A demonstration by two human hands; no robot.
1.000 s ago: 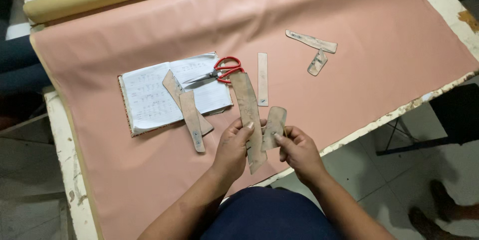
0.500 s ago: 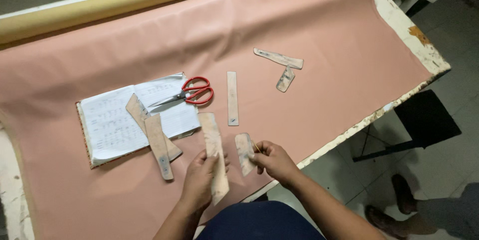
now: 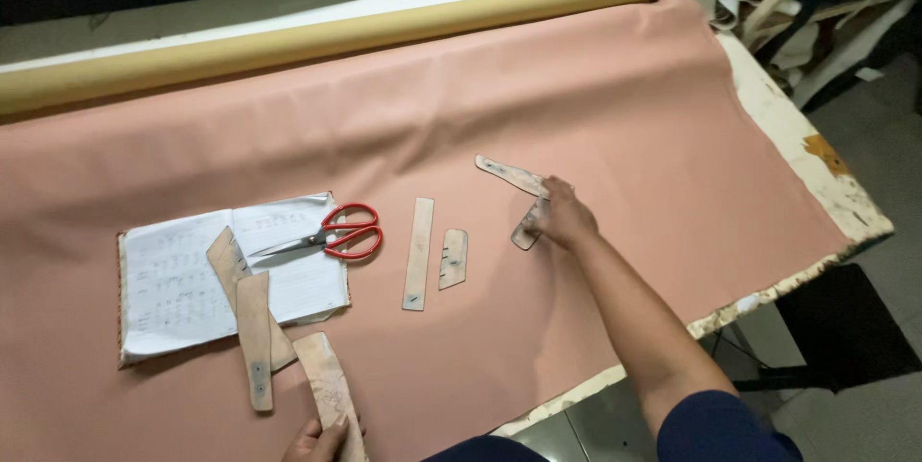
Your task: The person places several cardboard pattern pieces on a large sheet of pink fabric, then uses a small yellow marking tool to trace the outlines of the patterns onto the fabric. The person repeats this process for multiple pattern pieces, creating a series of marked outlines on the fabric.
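My right hand (image 3: 560,216) reaches out over the pink fabric (image 3: 615,97) and its fingers rest on a small cardboard pattern piece (image 3: 524,233), just below a long curved pattern piece (image 3: 507,174). My left hand (image 3: 317,443) is at the bottom edge of the view, holding the lower end of a long worn pattern strip (image 3: 328,387). A short pattern piece (image 3: 452,257) lies flat beside a narrow straight strip (image 3: 418,253) in the middle of the fabric.
An open notebook (image 3: 178,279) lies at the left with red-handled scissors (image 3: 331,236) and two overlapping pattern strips (image 3: 252,323) on it. A cardboard fabric roll (image 3: 317,39) runs along the far side. The chipped white table edge (image 3: 816,164) is at the right.
My right hand let go of the short pattern piece, which now lies by the narrow strip, and reached right to the small piece. My left hand dropped lower with the long strip.
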